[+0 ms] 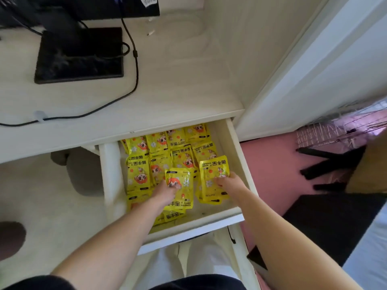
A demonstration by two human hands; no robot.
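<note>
A white drawer (240, 155) stands pulled out under the desk, filled with several yellow hand-warmer packets (146, 147) lying flat in rows. My left hand (165, 190) holds one packet (180, 185) near the drawer's front middle, thumb on its face. My right hand (229, 182) pinches the top packet (213, 166) of a small stack (211, 197) at the drawer's front right. Both forearms reach in from below.
The white desk top (167, 84) carries a black monitor base (79, 57) and a black cable (134, 65). A white cupboard door (314, 76) stands to the right. Pink floor (270, 176) and dark chair legs (326, 166) lie right of the drawer.
</note>
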